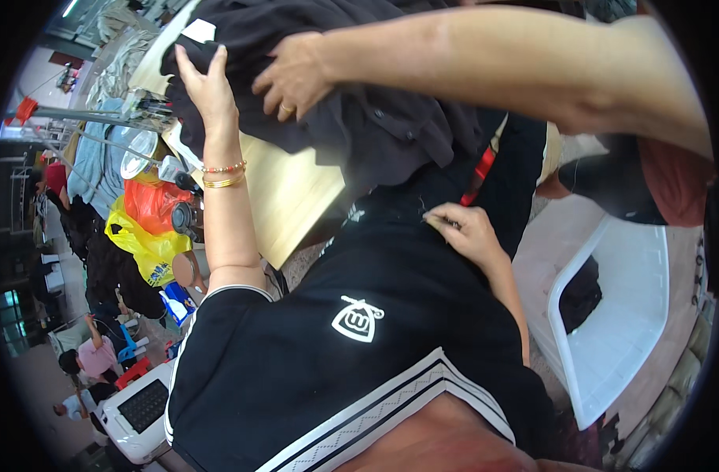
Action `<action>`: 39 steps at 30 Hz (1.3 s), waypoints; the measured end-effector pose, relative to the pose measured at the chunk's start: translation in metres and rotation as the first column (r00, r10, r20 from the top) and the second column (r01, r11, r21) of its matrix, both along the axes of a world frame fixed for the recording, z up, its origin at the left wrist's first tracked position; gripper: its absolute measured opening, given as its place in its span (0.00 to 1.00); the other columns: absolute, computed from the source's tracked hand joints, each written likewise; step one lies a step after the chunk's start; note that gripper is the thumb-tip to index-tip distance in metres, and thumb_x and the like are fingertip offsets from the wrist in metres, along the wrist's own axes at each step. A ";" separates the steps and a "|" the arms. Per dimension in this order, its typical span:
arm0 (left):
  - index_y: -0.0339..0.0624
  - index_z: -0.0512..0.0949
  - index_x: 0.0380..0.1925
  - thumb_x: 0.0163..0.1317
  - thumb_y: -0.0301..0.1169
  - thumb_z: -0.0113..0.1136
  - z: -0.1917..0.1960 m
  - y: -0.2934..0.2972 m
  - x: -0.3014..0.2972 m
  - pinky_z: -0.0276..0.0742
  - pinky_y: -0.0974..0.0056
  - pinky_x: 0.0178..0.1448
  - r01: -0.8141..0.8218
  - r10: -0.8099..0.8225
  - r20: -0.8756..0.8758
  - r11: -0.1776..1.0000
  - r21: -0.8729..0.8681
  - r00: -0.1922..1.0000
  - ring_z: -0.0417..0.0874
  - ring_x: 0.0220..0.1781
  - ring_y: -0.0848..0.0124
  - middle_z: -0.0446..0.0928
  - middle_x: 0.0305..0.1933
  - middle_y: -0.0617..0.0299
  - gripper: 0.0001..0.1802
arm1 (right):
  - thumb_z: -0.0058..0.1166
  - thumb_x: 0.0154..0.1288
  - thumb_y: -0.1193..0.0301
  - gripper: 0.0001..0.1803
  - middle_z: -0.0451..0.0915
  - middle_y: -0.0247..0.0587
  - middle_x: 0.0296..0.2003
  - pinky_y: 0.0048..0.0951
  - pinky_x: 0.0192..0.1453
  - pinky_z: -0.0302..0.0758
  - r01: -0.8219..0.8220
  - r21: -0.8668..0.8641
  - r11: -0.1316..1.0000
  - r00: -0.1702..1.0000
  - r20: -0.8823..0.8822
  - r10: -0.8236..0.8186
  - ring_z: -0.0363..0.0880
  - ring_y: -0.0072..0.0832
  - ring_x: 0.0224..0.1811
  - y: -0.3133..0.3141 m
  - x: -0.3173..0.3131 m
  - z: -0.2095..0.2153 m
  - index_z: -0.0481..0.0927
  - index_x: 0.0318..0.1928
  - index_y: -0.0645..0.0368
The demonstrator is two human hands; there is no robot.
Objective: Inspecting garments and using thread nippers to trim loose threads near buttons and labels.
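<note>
Stretched up at the far left, my left hand (210, 88) lies against the edge of a dark garment (312, 149), with two fingers spread apart and the others hidden. A white piece (200, 31) like a tag or paper sits just beyond its fingertips. My right hand (476, 234) is closed in a pinch over my black-clothed lap. Thin loose threads show at its fingertips; what it grips is too small to name. A red strip (479, 175) lies just beyond that hand. Another person's hand (298, 77), with a ring, rests on the dark garment.
The other person's arm crosses from the upper right. Under the garment is a pale wooden board (296, 193). A white plastic bin (611, 315) with dark cloth inside stands at right. Yellow (143, 240) and red (155, 206) plastic bags are at left, with clothes heaped beyond.
</note>
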State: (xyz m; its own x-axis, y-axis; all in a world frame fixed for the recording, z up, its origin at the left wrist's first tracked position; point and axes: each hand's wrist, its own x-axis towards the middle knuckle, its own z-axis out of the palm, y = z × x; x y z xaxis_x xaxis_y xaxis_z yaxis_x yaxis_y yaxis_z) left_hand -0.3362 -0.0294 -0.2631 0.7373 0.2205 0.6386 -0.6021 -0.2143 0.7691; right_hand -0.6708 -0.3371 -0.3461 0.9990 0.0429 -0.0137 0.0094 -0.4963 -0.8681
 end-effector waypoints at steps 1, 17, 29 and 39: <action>0.27 0.49 0.76 0.64 0.24 0.67 0.006 -0.009 -0.002 0.46 0.60 0.82 0.043 -0.040 -0.037 0.996 0.074 0.999 0.51 0.83 0.58 0.53 0.80 0.42 0.47 | 0.64 0.64 0.76 0.07 0.88 0.41 0.33 0.21 0.35 0.76 0.004 0.020 1.000 1.000 -0.014 -0.004 0.83 0.20 0.29 -0.004 0.000 0.001 0.87 0.42 0.63; 0.51 0.84 0.49 0.49 0.30 0.75 0.007 -0.071 -0.146 0.70 0.56 0.64 0.173 -0.586 0.224 0.544 0.821 0.778 0.79 0.56 0.61 0.80 0.50 0.60 0.24 | 0.72 0.55 0.78 0.19 0.81 0.34 0.24 0.17 0.28 0.67 0.066 0.091 0.994 0.975 0.207 -0.083 0.73 0.13 0.22 -0.002 0.009 -0.005 0.85 0.49 0.62; 0.47 0.87 0.43 0.62 0.29 0.66 0.048 -0.118 -0.111 0.66 0.55 0.72 0.475 -0.700 -0.306 0.053 0.879 0.645 0.84 0.42 0.65 0.82 0.35 0.62 0.10 | 0.66 0.56 0.76 0.10 0.80 0.35 0.25 0.23 0.28 0.71 -0.044 -0.006 0.999 0.976 0.215 0.044 0.76 0.23 0.21 -0.029 0.055 0.023 0.83 0.40 0.58; 0.31 0.85 0.47 0.72 0.28 0.60 0.085 -0.198 -0.081 0.74 0.74 0.58 0.933 -0.751 -0.589 0.359 0.013 0.297 0.83 0.49 0.78 0.86 0.44 0.63 0.12 | 0.64 0.66 0.77 0.08 0.81 0.26 0.33 0.14 0.37 0.66 0.359 0.307 0.881 0.784 0.414 -0.463 0.72 0.10 0.32 -0.118 0.094 0.113 0.83 0.45 0.65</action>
State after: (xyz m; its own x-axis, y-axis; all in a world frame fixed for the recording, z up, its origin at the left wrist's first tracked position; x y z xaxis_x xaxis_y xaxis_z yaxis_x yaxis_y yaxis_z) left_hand -0.4172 -0.2275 -0.1780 0.5536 -0.8285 0.0845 -0.2241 -0.0504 0.9733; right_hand -0.5770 -0.4546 -0.2333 0.8052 -0.4239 0.4147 0.2689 -0.3623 -0.8924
